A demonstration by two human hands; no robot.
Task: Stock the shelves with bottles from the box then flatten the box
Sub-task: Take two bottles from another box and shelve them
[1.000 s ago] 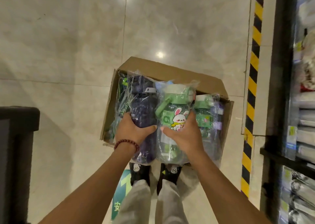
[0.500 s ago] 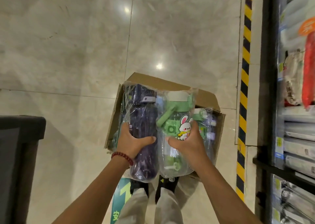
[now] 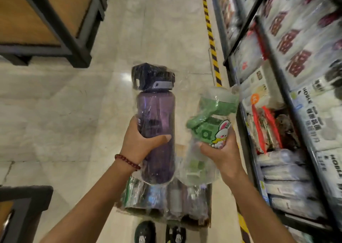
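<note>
Purple bottle [image 3: 156, 131] in plastic wrap, upright, left hand [image 3: 137, 143] fingers clasped round it, green rabbit bottle [image 3: 212, 128] tilted right in right hand [image 3: 221, 153] grip, box [image 3: 166, 204] of bottles below on floor [image 3: 74, 113], shelves [image 3: 277, 95] at right

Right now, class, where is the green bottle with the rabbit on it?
In the head view the green rabbit bottle is right of centre, held in the right hand, beside the purple bottle and near the shelves.

Bare forearms, no sleeves; a dark red beaded bracelet [image 3: 127, 161] circles the left wrist; black shoes [image 3: 145, 231] bear small white figures.
</note>
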